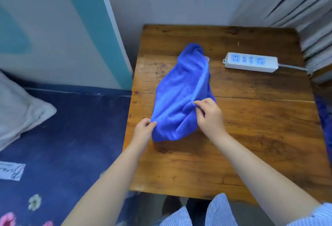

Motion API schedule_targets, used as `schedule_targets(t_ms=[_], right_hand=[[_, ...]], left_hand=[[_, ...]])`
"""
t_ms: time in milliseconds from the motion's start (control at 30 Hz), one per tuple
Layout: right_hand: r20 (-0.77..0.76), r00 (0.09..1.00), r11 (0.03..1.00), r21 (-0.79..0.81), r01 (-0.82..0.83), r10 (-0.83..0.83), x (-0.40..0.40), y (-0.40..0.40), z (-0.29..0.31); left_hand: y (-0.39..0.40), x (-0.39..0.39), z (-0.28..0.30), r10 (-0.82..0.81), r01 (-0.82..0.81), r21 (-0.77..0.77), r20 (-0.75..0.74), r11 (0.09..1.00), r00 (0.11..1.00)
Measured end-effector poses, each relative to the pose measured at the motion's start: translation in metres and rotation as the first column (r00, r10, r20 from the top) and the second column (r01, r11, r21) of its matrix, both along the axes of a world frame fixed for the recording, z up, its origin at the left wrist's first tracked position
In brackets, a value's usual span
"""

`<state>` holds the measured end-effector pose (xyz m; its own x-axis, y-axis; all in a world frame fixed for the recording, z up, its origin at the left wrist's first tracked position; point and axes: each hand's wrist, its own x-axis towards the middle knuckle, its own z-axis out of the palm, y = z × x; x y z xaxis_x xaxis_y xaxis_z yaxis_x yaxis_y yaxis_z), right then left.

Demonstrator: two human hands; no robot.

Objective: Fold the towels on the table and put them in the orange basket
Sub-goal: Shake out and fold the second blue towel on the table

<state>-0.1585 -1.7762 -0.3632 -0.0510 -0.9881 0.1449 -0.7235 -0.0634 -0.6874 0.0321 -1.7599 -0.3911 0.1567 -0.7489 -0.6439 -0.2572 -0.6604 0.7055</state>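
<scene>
Striped cloth [221,211] is seen at the bottom edge, nearest the viewer, between the two bare forearms. Beyond it a wooden table [251,135] is shown, over which both forearms are extended.

The left hand [143,129] is held at the table's near-left part; its thumb and fingers are pressed together on the near-left corner of a blue towel [177,96], which is pinched there. The right hand [209,115] is held just to the right of the left hand and slightly farther off; a fold of the same towel is pinched between its thumb and fingertips, the remaining fingers being curled. Between the two hands the near edge of the towel is stretched; from there the cloth is laid, bunched and unfolded, away from the hands toward the table's far side.

Farther off and to the right of the right hand, well apart from the towel, a white power strip [250,62] is laid on the table, its cable run off to the right. To the left of the left hand a dark blue bedspread [62,135] and a grey pillow [19,110] are seen.
</scene>
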Motion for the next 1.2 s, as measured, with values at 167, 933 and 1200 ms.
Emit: schedule_targets(t_ms=[167, 933, 1200], right_hand=[[-0.351, 0.759, 0.833, 0.301, -0.464, 0.549, 0.061, 0.012, -0.002], [-0.085, 0.996, 0.816, 0.575, 0.061, -0.015, 0.047, 0.052, -0.043], [0.132, 0.949, 0.847, 0.497, 0.188, -0.288, 0.049, 0.041, -0.037]], left_hand=[[0.024, 0.054, 0.013, -0.096, 0.102, 0.139, -0.047, 0.985, 0.994], [0.045, 0.053, -0.001, -0.137, 0.115, 0.085, 0.323, 0.99, 0.937], [0.046, 0.062, 0.005, -0.038, 0.014, 0.069, 0.359, 0.998, 0.933]])
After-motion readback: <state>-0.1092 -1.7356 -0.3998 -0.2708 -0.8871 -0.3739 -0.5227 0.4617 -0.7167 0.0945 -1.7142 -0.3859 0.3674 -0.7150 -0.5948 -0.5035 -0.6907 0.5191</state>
